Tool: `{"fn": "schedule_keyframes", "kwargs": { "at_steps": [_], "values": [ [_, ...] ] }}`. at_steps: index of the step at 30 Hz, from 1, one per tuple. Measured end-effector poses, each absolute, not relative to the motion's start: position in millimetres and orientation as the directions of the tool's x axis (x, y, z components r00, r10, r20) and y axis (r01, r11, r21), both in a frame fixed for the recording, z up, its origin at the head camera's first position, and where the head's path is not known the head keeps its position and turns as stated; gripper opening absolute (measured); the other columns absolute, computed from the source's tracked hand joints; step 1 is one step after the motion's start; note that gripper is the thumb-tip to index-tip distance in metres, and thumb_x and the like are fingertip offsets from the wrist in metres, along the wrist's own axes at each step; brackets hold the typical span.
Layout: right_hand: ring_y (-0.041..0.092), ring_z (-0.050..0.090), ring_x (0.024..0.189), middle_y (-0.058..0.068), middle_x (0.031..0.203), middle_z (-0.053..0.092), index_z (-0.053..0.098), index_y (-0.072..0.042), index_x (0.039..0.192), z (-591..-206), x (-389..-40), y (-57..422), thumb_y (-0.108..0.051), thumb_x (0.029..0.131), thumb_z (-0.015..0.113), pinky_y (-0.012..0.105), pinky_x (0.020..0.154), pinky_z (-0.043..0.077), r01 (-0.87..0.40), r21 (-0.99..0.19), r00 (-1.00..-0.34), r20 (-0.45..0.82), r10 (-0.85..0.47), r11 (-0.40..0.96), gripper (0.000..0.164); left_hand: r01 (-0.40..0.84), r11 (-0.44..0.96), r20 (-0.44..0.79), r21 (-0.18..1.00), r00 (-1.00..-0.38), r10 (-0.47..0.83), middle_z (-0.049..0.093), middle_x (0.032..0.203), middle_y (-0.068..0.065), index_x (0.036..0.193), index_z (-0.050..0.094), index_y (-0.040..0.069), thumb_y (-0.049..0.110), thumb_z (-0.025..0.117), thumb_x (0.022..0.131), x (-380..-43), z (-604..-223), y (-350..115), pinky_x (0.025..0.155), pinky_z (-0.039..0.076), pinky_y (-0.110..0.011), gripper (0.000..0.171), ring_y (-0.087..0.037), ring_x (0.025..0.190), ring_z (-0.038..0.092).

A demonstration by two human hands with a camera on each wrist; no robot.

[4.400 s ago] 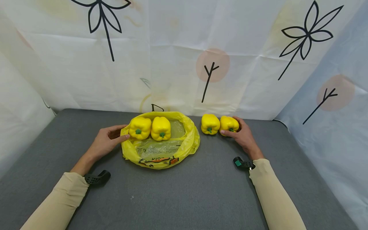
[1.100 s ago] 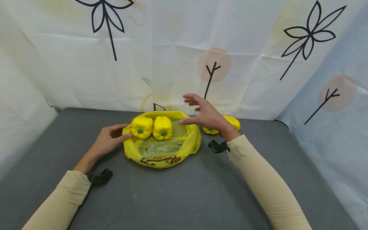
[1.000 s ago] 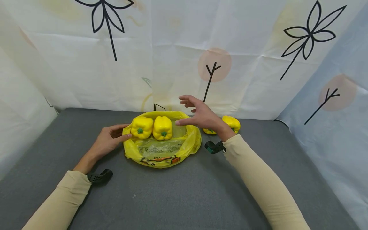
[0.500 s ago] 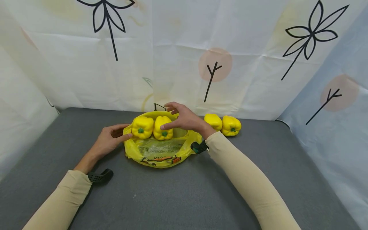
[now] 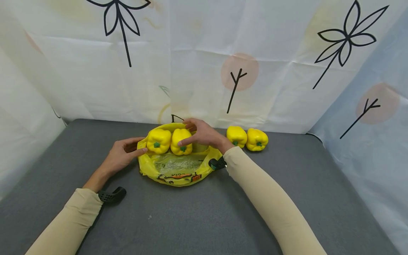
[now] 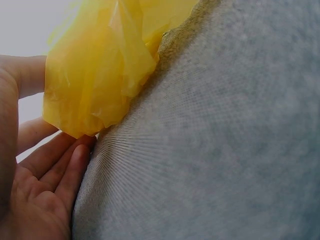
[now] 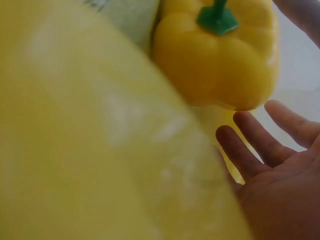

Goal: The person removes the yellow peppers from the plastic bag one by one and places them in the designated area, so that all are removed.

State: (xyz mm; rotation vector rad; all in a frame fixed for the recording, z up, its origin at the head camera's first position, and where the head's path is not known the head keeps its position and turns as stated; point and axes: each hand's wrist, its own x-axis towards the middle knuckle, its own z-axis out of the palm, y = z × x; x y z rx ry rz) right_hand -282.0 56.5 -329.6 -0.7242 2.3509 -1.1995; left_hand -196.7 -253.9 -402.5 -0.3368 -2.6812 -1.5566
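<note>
Bag [image 5: 147,167], yellow, one: lying open-mouthed on the grey table [image 5: 178,219], its left edge being pinched between thumb and fingers of the person's left hand [image 5: 122,154]. Peppers, yellow, four: left pepper [image 5: 158,140] and right pepper [image 5: 179,134] sitting side by side in the bag; third pepper [image 5: 236,136] and fourth pepper [image 5: 256,140] sitting paired on the table to its right. Right hand [image 5: 204,134]: hovering about the right pepper, thumb in front, fingers stretching behind, unclenched; whether they are touching it, I cannot tell.
</note>
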Motion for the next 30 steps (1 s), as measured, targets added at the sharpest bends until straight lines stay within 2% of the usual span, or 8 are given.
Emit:
{"fn": "schedule_keyframes", "kwargs": {
  "at_steps": [10, 17, 30],
  "values": [
    [0.026, 0.049, 0.132, 0.01, 0.151, 0.046, 0.04, -0.009, 0.155, -343, -284, 58, -0.028, 0.083, 0.087, 0.039, 0.108, 0.043, -0.236, -0.845, -0.785, -0.125, -0.606, 0.48, 0.089, 0.191, 0.475, 0.122, 0.859, -0.977, 0.173, 0.054, 0.144, -0.025, 0.149, 0.049, 0.0, 0.027, 0.067, 0.101, -197, -403, -254, 0.086, 0.046, -0.01, 0.058, -0.04, 0.129, 0.054],
    [0.02, 0.056, 0.121, 0.006, 0.146, 0.052, 0.04, -0.009, 0.156, -348, -284, 58, -0.026, 0.084, 0.086, 0.034, 0.1, 0.048, -0.229, -0.862, -0.769, -0.124, -0.627, 0.452, 0.087, 0.192, 0.477, 0.123, 0.858, -0.977, 0.171, 0.054, 0.143, -0.025, 0.149, 0.049, -0.001, 0.027, 0.067, 0.101, -196, -402, -253, 0.086, 0.046, -0.01, 0.058, -0.04, 0.128, 0.055],
    [0.022, 0.054, 0.123, 0.007, 0.143, 0.052, 0.041, -0.008, 0.155, -343, -280, 58, -0.03, 0.083, 0.086, 0.036, 0.098, 0.05, -0.248, -0.851, -0.796, -0.093, -0.598, 0.462, 0.087, 0.197, 0.47, 0.126, 0.86, -0.976, 0.177, 0.054, 0.143, -0.025, 0.149, 0.049, -0.001, 0.027, 0.067, 0.101, -196, -402, -253, 0.085, 0.046, -0.01, 0.058, -0.04, 0.128, 0.055]
  ]
}}
